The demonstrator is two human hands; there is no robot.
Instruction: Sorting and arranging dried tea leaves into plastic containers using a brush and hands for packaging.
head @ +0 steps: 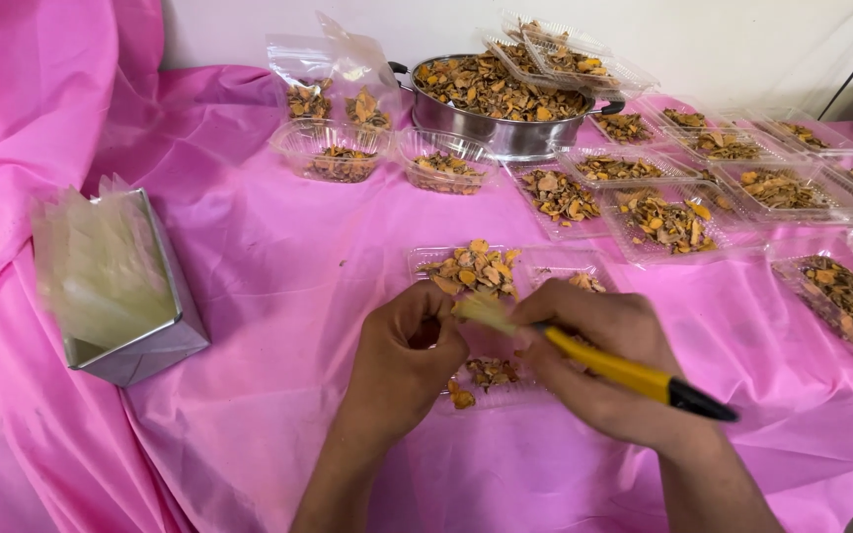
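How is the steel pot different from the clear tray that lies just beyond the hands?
The steel pot is round, deep and opaque; the clear tray is shallow, flat and transparent. The pot stands at the back with lidded trays resting on it; the tray lies open near the left hand. Both hold dried orange-brown pieces.

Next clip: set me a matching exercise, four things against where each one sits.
Things:
1. round steel pot of dried orange-brown slices
2. silver box of clear bags
3. yellow-handled tool with black end
4. open clear plastic tray of slices

Places:
A. left on the pink cloth
B. in the right hand
C. at the back, centre
D. just beyond the left hand

Pairs: 1-C, 2-A, 3-B, 4-D
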